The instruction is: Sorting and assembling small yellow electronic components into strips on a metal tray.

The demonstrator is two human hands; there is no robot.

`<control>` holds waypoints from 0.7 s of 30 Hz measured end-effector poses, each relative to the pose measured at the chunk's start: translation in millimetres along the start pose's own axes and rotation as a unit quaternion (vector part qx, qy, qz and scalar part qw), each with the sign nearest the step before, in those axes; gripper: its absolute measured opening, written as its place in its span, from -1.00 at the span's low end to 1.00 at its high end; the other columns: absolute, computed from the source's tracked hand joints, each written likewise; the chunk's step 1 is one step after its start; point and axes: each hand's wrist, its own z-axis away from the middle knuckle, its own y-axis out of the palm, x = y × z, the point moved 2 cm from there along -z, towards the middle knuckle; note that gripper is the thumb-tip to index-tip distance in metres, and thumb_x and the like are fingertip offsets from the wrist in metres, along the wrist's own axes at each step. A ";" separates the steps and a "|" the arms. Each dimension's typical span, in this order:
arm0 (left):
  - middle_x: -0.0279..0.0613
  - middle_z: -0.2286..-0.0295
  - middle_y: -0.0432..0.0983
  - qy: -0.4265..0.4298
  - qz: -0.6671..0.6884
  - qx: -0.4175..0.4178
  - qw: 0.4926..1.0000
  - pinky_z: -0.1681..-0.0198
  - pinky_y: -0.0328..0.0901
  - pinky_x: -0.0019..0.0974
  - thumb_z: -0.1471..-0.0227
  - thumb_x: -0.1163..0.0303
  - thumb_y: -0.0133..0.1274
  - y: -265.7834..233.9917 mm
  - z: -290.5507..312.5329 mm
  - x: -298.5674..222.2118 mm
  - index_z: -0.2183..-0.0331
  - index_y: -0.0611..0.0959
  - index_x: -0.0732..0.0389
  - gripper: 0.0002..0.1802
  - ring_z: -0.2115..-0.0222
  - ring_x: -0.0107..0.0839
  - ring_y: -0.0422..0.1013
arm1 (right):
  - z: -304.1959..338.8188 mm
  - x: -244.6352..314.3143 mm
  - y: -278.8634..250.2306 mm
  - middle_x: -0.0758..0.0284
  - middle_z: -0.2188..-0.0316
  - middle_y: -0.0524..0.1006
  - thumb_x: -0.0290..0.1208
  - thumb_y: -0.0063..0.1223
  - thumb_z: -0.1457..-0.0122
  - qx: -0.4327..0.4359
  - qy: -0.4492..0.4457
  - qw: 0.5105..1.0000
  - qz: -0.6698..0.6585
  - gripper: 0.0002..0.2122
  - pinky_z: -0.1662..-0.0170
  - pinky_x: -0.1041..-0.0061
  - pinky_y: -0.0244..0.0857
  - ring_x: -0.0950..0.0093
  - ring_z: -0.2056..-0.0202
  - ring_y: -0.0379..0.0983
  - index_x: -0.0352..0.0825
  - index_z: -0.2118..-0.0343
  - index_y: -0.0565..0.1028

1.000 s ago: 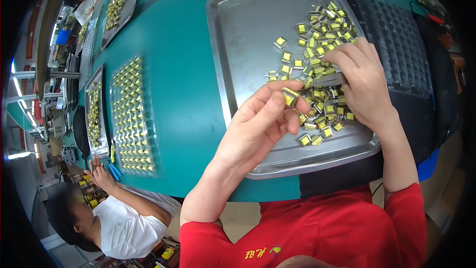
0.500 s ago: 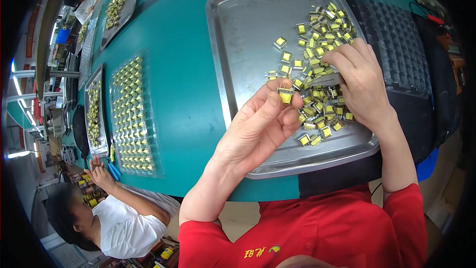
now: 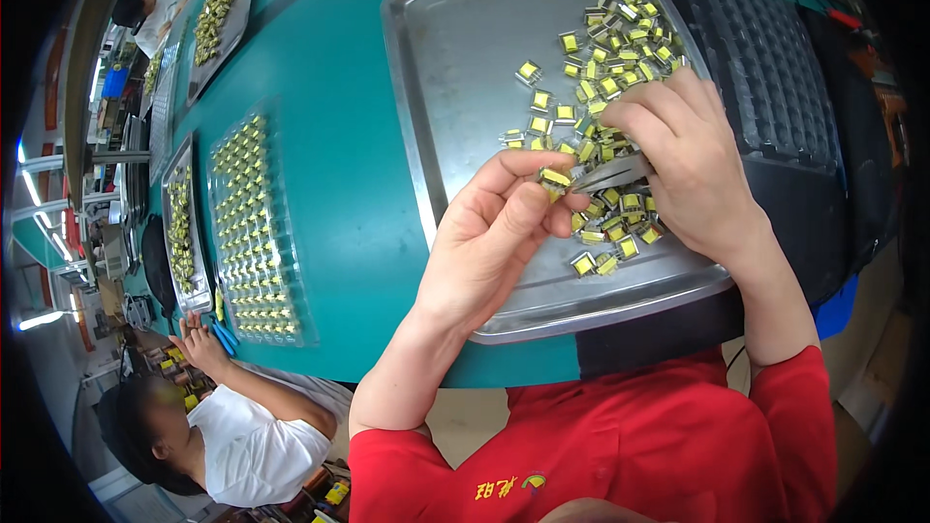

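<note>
Pinched between the thumb and fingers of my left hand (image 3: 494, 228) is a small yellow-wrapped transformer (image 3: 553, 179). My right hand (image 3: 690, 160) is closed round a grey metal hand tool with narrow jaws, which look like pliers (image 3: 620, 172). The tips of the pliers reach to the transformer's side; whether they grip it I cannot tell. Below both hands, a pile of similar transformers (image 3: 607, 87) lies loose in a large metal tray (image 3: 455, 68). The handles of the pliers are hidden in my right palm.
Right of the tray lies a clear plastic blister tray (image 3: 765, 77) on a black surface. On the green table (image 3: 349, 184) to the left stands another blister tray (image 3: 257, 232) filled with transformers. Beyond it is a narrow metal tray (image 3: 184, 223). A co-worker (image 3: 237, 436) sits at lower left.
The pliers have come across to the transformer in my left hand. That transformer has been turned between my fingers. The view has shifted slightly.
</note>
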 end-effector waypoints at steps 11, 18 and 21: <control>-0.08 0.24 0.52 -0.003 -0.021 -0.013 1.000 0.11 0.29 -0.40 -0.25 0.24 0.03 -0.1 0.7 -1.2 -0.03 0.48 0.29 -0.58 0.30 -0.49 0.38 | -0.7 -2.6 0.4 0.32 0.34 0.49 -0.65 0.01 0.10 0.005 -0.014 1.000 0.016 -0.75 0.13 0.35 0.23 0.30 0.23 0.37 -0.33 0.28 0.52; -0.26 0.32 0.50 -0.011 -0.002 0.010 1.000 0.02 0.30 -0.38 -0.26 0.36 0.02 -1.5 -0.1 -1.5 -0.02 0.47 0.29 -0.66 0.19 -0.48 0.43 | -1.5 -3.4 0.2 0.33 0.36 0.49 -0.52 0.01 0.00 0.006 -0.024 0.999 0.038 -0.83 0.13 0.36 0.25 0.34 0.25 0.38 -0.34 0.31 0.53; -0.26 0.30 0.50 0.002 -0.011 0.010 1.000 0.03 0.30 -0.39 -0.25 0.37 0.04 -1.0 0.2 -1.8 -0.01 0.47 0.29 -0.65 0.20 -0.48 0.43 | 0.3 -2.8 1.4 0.28 0.29 0.49 -0.74 -0.01 0.16 0.024 -0.012 1.000 0.002 -0.68 0.08 0.32 0.23 0.26 0.18 0.36 -0.35 0.27 0.50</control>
